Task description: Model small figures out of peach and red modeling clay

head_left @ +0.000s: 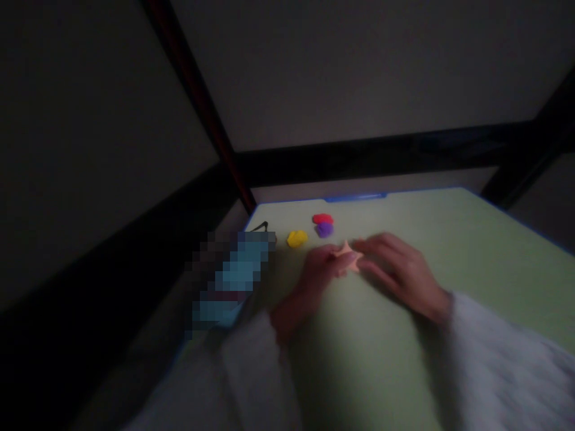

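Note:
Both hands meet over a pale green mat (471,251). Between them is a small orange star-shaped piece (350,258), perhaps folded paper or clay. My left hand (314,281) pinches its left side with closed fingers. My right hand (398,269) touches its right side, fingers bent around it. Both wrists wear white sleeves. The picture is dim and blurred.
A yellow lump (297,238), a red lump (322,219) and a purple lump (324,230) lie on the mat beyond the hands. A pixelated blue patch (233,275) covers the mat's left edge. Dark rails (381,152) and a post run behind the mat.

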`<state>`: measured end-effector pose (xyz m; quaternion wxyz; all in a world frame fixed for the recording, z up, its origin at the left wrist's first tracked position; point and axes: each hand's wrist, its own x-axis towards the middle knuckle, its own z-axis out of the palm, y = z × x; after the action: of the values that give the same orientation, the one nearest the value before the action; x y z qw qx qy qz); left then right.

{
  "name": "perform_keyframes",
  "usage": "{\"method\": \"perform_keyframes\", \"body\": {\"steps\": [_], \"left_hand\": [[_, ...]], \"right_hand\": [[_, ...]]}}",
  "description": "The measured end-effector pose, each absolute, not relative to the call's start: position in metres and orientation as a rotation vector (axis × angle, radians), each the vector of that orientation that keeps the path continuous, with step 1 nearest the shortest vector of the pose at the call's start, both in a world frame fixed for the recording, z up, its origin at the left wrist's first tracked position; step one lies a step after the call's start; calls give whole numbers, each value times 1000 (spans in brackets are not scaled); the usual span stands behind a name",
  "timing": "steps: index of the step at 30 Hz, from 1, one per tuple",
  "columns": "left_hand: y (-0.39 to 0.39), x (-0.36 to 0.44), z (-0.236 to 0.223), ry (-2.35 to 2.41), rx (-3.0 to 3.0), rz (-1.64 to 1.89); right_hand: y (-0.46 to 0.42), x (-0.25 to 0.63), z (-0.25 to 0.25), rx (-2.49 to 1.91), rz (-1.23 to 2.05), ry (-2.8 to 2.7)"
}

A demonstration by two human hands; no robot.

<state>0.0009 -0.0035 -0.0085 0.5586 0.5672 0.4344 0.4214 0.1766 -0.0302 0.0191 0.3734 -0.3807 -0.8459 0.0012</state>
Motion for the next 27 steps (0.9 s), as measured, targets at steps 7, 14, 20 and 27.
{"method": "perform_keyframes", "body": {"steps": [7, 14, 20, 27], "left_hand": [[-1, -3, -16, 1017, 1421, 1055], [-3, -3, -12, 1062, 1460, 1017], [-4, -1, -10, 1066, 1454, 1018], [-4, 0, -11, 944, 1365, 972]], "right_hand": [[-27, 177, 14, -979, -83, -2231], [-27, 177, 13, -955, -143, -2255], [-27, 177, 15, -942, 76, -2192], [-21, 170, 15, -948, 1128, -1513]]}}
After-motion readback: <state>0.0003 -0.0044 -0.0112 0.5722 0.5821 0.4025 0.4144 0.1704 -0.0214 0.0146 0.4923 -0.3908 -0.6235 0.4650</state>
